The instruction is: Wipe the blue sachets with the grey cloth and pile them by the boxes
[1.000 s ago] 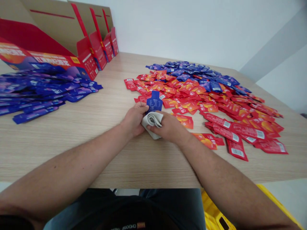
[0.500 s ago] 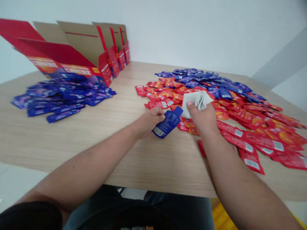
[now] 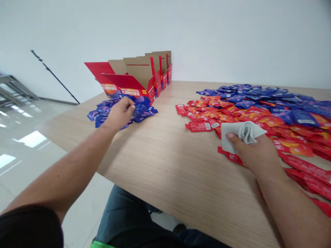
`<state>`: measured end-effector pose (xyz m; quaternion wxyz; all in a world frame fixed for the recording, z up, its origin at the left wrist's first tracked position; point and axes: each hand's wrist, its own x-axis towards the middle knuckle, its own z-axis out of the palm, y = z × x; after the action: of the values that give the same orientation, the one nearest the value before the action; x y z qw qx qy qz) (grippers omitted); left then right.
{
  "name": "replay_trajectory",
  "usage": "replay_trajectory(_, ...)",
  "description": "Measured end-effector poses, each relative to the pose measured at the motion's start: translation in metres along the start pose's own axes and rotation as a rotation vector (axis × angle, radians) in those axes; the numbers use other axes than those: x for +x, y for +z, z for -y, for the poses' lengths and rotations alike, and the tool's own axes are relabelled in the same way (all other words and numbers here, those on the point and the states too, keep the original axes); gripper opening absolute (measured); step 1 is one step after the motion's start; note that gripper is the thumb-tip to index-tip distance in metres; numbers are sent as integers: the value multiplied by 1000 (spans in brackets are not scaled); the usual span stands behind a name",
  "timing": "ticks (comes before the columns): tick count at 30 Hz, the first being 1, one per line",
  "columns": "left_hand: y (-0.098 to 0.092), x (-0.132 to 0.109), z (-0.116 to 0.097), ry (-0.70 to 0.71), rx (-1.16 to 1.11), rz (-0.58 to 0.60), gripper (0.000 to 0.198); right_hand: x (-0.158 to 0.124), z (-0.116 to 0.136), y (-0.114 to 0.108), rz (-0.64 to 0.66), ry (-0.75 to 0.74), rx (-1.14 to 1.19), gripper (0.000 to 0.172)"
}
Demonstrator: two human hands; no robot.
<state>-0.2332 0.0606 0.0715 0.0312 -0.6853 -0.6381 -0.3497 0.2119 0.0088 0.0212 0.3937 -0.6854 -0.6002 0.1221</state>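
My left hand (image 3: 121, 112) is over the left heap of blue pouches (image 3: 102, 112), in front of the red boxes. Its thumb and fingers are pinched on a blue pouch (image 3: 139, 107), which sticks out to the right and overlaps the heap behind it. On the right, my right hand (image 3: 249, 148) grips a folded white cloth (image 3: 243, 133), thumb on top. The cloth hovers above or against red pouches (image 3: 230, 156); I cannot tell whether it touches them.
Open red cardboard boxes (image 3: 129, 82) stand in a row behind the left heap, flaps up. A large spread of orange-red pouches (image 3: 201, 125) covers the right side, with blue pouches (image 3: 248, 92) behind it. The wooden table (image 3: 168, 165) ends at the left above a shiny floor.
My left hand has carried the blue pouch from beside the cloth to the left heap. My right hand still holds the cloth. The view has turned left.
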Motion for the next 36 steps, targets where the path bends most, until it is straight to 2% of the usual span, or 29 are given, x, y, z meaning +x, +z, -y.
replay_trajectory(3, -37, 12, 48, -1, 128, -129, 26, -6, 2, 3, -14, -20, 15, 29)
replay_trajectory(6, -56, 19, 88, 10, 307, -182, 36, -8, 3, 4, 4, -9, 13, 27)
replay_trajectory(8, -57, 17, 111, -22, 382, -129, 35, -6, 2, 5, 46, -16, 25, 26)
replay_trajectory(11, -48, 10, 137, -32, 411, 41, 33, -1, -4, 6, 92, -36, 2, 27)
replay_trajectory(13, -42, 5, 147, -61, 447, 126, 31, 1, -8, 8, 68, -43, -29, 30)
replay_trajectory(16, -38, 1, 147, -99, 481, 134, 26, 1, -10, 9, 31, -47, -37, 32)
replay_trajectory(19, -34, -3, 127, -87, 462, 62, 25, 0, -8, 9, 110, -80, -17, 35)
replay_trajectory(22, -20, -11, 89, -5, 453, 30, 25, -2, -4, 10, 178, -125, -8, 35)
replay_trajectory(25, 6, -24, 41, 132, 391, 120, 19, -8, 1, 14, 253, -191, -9, 28)
replay_trajectory(29, 43, -49, -32, 308, 187, 268, 20, -18, 6, 25, 432, -298, 35, 24)
replay_trajectory(33, 67, -68, -102, 434, -8, 409, 25, -22, 11, 31, 525, -347, -26, 30)
replay_trajectory(36, 81, -70, -138, 499, -70, 466, 28, -22, 12, 29, 545, -369, -60, 29)
